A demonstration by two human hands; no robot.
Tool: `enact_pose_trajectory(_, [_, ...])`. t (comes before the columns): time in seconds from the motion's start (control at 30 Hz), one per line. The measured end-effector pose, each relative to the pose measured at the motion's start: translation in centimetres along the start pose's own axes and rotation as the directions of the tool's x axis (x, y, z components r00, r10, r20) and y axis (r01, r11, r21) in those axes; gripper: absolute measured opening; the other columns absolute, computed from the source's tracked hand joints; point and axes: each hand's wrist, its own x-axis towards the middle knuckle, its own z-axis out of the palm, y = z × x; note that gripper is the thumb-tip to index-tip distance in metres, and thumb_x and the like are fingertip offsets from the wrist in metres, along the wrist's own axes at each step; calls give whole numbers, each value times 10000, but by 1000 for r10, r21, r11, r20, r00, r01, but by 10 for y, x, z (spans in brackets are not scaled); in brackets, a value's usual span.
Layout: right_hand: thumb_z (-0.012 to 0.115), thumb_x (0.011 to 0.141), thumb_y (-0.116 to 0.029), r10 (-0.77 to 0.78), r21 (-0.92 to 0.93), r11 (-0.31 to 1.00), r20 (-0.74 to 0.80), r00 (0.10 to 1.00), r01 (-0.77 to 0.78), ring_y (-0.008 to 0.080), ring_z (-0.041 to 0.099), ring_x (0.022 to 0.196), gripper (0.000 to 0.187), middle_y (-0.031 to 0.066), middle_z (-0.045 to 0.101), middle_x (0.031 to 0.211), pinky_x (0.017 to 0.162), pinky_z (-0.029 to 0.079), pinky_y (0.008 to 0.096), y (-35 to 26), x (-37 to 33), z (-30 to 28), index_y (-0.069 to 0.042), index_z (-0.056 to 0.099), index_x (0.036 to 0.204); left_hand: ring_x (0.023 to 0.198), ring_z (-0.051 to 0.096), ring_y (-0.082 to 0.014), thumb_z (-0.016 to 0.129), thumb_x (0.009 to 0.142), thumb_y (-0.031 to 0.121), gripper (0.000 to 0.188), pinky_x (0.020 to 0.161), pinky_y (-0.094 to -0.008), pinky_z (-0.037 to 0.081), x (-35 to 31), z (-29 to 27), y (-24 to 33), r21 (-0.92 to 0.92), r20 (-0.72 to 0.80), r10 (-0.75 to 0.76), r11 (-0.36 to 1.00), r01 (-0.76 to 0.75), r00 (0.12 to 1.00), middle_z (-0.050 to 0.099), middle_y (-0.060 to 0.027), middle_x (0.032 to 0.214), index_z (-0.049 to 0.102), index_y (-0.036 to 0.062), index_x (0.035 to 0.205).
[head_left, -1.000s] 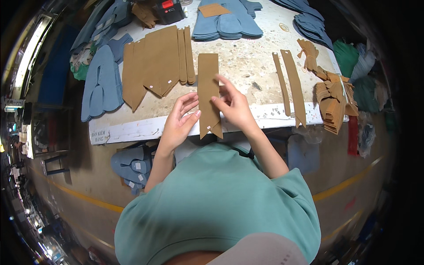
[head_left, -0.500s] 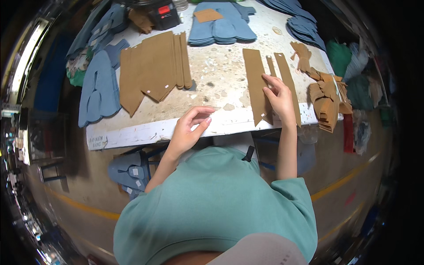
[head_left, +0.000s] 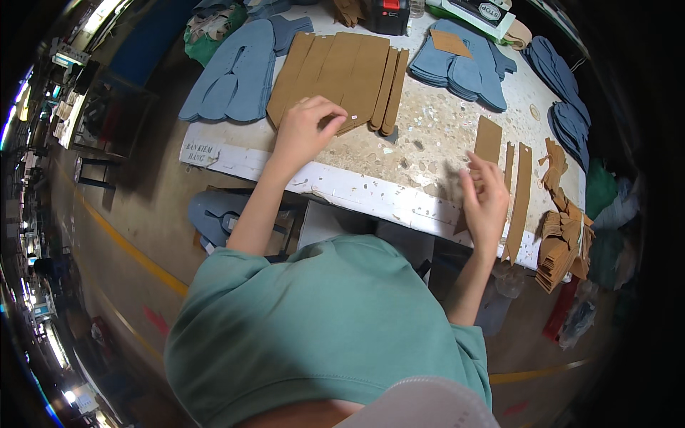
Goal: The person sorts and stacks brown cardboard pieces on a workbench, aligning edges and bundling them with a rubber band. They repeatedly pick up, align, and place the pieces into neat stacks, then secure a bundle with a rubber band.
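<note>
My left hand is over the near edge of a spread of brown cut pieces, fingers curved and thumb close to the forefinger. Nothing shows between them. A small white tag lies on the brown material just beyond the fingertips. My right hand hovers at a wide brown strip, fingers bent and thumb apart, hiding much of the strip's lower part. Right of that hand lie a thin brown strip and a longer brown strip with a slanted end. Two narrow round-ended strips rest beside the brown spread.
Blue-grey cut pieces lie in a left stack, a back stack with a brown card on it, and a dark blue pile. Bundled brown strips sit at the right corner. A black box stands behind. A stool is at left.
The view has turned, so the table sits differently. My left hand has moved from the table's front edge onto the brown pieces. My right hand is now over the wide strip's lower part.
</note>
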Motion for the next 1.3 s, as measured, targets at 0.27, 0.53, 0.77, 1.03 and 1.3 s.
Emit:
enact_pose_trajectory(0.27, [665, 848, -99, -30, 124, 992, 130, 991, 13, 183, 625, 739, 252, 88, 632, 904, 623, 491, 280, -18, -19, 39, -46, 672, 1094, 671, 615, -147, 821, 692, 257, 311, 625, -297, 501, 7, 20, 1, 135, 5, -306, 943, 303, 952, 641, -45, 778, 676, 52, 876])
enact_pose_trajectory(0.53, [668, 837, -66, -64, 218, 976, 190, 980, 21, 179, 634, 752, 250, 89, 637, 886, 610, 483, 277, -23, -25, 51, -33, 672, 1084, 550, 560, -100, 813, 731, 311, 306, 544, -241, 457, 11, 12, -4, 73, 142, -510, 860, 505, 849, 617, -17, 622, 656, 51, 767])
enact_pose_trajectory(0.77, [675, 856, -98, -54, 332, 942, 292, 955, -48, 140, 639, 778, 241, 74, 654, 892, 635, 499, 256, -28, -21, 64, -37, 679, 1089, 643, 571, -48, 749, 818, 194, 247, 578, -195, 440, -3, 1, -16, -243, 273, -479, 805, 541, 834, 603, -2, 695, 566, 41, 753])
enact_pose_trajectory(1.03, [506, 993, -156, 51, 756, 373, 563, 825, -538, 98, 604, 964, 471, 86, 615, 1156, 864, 482, 252, -44, -1, 105, -54, 365, 1431, 804, 656, -113, 644, 860, 22, 227, 687, -212, 504, -51, -27, 30, -772, 535, -205, 275, 573, 820, 616, -40, 868, 435, 67, 939])
enact_pose_trajectory(1.3, [544, 907, 34, -80, 740, 492, 562, 823, -458, 120, 612, 1010, 507, 86, 547, 1296, 887, 490, 261, -59, -1, 85, -65, 443, 1393, 703, 618, -86, 657, 847, 84, 130, 662, -212, 482, -43, -37, 18, -342, 382, -350, 807, 482, 855, 651, -39, 820, 617, 27, 957])
